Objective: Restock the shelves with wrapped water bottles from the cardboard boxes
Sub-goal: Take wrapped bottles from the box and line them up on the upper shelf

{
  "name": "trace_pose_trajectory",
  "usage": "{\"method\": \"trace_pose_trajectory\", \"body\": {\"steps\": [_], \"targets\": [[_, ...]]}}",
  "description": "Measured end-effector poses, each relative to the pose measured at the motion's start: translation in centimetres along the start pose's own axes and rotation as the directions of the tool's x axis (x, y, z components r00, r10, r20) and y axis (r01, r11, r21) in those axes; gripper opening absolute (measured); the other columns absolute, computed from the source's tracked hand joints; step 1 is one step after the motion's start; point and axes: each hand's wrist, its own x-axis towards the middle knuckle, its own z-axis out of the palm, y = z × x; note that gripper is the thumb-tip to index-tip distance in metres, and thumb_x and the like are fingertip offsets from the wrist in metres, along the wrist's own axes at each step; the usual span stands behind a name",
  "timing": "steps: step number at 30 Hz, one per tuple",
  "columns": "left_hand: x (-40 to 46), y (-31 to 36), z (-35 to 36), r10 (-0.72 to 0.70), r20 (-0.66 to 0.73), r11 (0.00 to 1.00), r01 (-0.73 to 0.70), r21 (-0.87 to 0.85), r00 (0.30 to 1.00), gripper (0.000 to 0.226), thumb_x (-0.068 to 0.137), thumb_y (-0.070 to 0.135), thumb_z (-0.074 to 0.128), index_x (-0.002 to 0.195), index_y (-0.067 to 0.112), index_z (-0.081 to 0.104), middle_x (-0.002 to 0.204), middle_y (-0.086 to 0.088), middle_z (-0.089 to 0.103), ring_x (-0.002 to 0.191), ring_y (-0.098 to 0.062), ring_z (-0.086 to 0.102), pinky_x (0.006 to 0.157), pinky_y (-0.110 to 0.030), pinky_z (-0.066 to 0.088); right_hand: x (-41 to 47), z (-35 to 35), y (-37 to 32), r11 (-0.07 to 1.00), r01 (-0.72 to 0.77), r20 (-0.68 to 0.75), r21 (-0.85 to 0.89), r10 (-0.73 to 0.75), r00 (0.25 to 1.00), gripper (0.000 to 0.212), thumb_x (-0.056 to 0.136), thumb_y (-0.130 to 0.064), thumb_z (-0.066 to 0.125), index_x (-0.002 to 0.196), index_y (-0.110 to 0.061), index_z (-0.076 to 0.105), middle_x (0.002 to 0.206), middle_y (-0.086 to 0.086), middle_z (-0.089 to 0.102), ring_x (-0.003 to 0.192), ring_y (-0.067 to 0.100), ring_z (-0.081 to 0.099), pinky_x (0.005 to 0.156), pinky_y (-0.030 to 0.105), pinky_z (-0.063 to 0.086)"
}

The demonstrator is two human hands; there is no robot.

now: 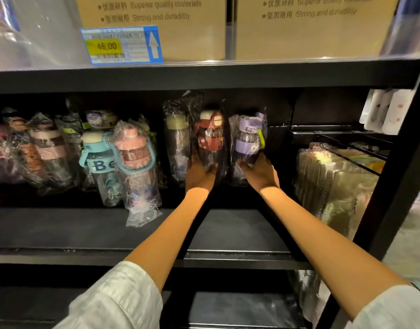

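Plastic-wrapped, the red-capped bottle [210, 138] stood on the black shelf [85, 229], gripped low by the left hand [199, 173]; the right hand [260, 170] gripped the purple-capped bottle [248, 136] (both upright).

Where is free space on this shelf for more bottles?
Bare shelf board lies in front of the bottle rows, and right of the purple bottle up to the wire divider. Left of the pink bottle it is crowded.
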Motion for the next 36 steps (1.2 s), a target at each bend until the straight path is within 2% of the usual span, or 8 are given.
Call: {"method": "trace_pose_trajectory", "body": {"steps": [4, 8, 11, 13, 18, 21, 28, 36], "targets": [[-2.8, -0.4, -2.8, -0.024, 0.049, 0.993, 0.018, 0.114, 0.998, 0.059, 0.099, 0.036, 0.065, 0.151, 0.014, 0.046, 0.140, -0.017, 0.060, 0.120, -0.038, 0.060, 0.101, -0.042, 0.051, -3.1, -1.2, -0.9, 0.947, 0.105, 0.098, -0.305, -0.079, 0.992, 0.066, 0.099, -0.060, 0.053, 0.147, -0.013, 0.050, 0.141, 0.017, 0.058, 0.128, 0.039, 0.056, 0.102, 0.042, 0.048], [-7.1, -1.0, -7.6, -0.120, 0.081, 0.951, 0.091, 0.297, 0.989, 0.028, 0.101, 0.030, 0.060, 0.091, 0.004, 0.054, 0.094, -0.014, 0.058, 0.086, -0.031, 0.053, 0.072, -0.035, 0.041, -7.7, -1.7, -2.0, 0.871, 0.271, 0.173, -0.410, -0.218, 0.961, 0.060, 0.101, -0.057, 0.049, 0.143, -0.014, 0.051, 0.140, 0.017, 0.057, 0.125, 0.040, 0.055, 0.097, 0.044, 0.049], [-10.9, -1.9, -12.1, -0.012, 0.103, 0.895, -0.035, 0.444, 0.995, 0.044, 0.105, 0.042, 0.054, 0.122, 0.002, 0.056, 0.126, -0.018, 0.055, 0.113, -0.035, 0.056, 0.086, -0.040, 0.045, -11.8, -1.8, -4.0, 0.753, 0.419, 0.329, -0.507, -0.280, 0.902, 0.060, 0.104, -0.062, 0.040, 0.124, -0.009, 0.060, 0.118, 0.016, 0.067, 0.109, 0.038, 0.064, 0.078, 0.042, 0.047], [-13.7, -2.6, -15.1, 0.045, 0.109, 0.884, -0.091, 0.459, 0.993, 0.053, 0.106, 0.042, 0.053, 0.145, 0.006, 0.049, 0.144, -0.014, 0.052, 0.131, -0.034, 0.051, 0.101, -0.044, 0.046, -14.4, -1.1, -5.6, 0.694, 0.528, 0.391, -0.490, -0.366, 0.845, 0.068, 0.104, -0.065, 0.037, 0.140, -0.010, 0.055, 0.127, 0.012, 0.065, 0.116, 0.034, 0.062, 0.087, 0.044, 0.050], [-20.6, -5.6, -22.3, 0.138, 0.064, 0.792, -0.149, 0.592, 0.988, 0.052, 0.106, 0.041, 0.053, 0.145, 0.007, 0.052, 0.135, -0.012, 0.060, 0.126, -0.030, 0.055, 0.101, -0.040, 0.046, -21.5, 2.5, -9.8, 0.636, 0.679, 0.481, -0.367, -0.495, 0.724, 0.074, 0.103, -0.068, 0.039, 0.156, -0.016, 0.045, 0.150, 0.004, 0.056, 0.138, 0.027, 0.050, 0.114, 0.046, 0.043], [-24.7, -9.3, -27.3, 0.066, 0.029, 0.730, -0.068, 0.680, 0.997, 0.057, 0.105, 0.043, 0.052, 0.147, 0.004, 0.051, 0.137, -0.014, 0.060, 0.129, -0.031, 0.055, 0.106, -0.041, 0.045, -26.7, 5.2, -12.2, 0.593, 0.749, 0.510, -0.295, -0.565, 0.649, 0.071, 0.102, -0.068, 0.039, 0.151, -0.018, 0.050, 0.136, 0.002, 0.063, 0.127, 0.026, 0.056, 0.106, 0.043, 0.047], [-36.7, -19.0, -38.5, -0.114, -0.129, 0.612, 0.172, 0.772, 0.985, 0.062, 0.106, 0.047, 0.049, 0.150, 0.002, 0.047, 0.137, -0.016, 0.059, 0.127, -0.035, 0.054, 0.108, -0.046, 0.045, -40.5, 13.5, -16.9, 0.524, 0.847, 0.654, -0.092, -0.609, 0.448, 0.071, 0.104, -0.065, 0.038, 0.159, -0.019, 0.041, 0.159, 0.002, 0.045, 0.149, 0.022, 0.038, 0.126, 0.044, 0.026], [-51.5, -28.2, -48.5, -0.434, -0.383, 0.390, 0.553, 0.736, 0.815, 0.055, 0.106, 0.053, 0.039, 0.144, 0.015, 0.050, 0.138, -0.012, 0.055, 0.127, -0.034, 0.051, 0.106, -0.046, 0.043, -54.9, 26.3, -19.5, 0.411, 0.899, 0.819, 0.149, -0.561, 0.121, 0.074, 0.103, -0.069, 0.033, 0.161, -0.022, 0.036, 0.162, 0.000, 0.042, 0.150, 0.021, 0.039, 0.123, 0.041, 0.032]]}}
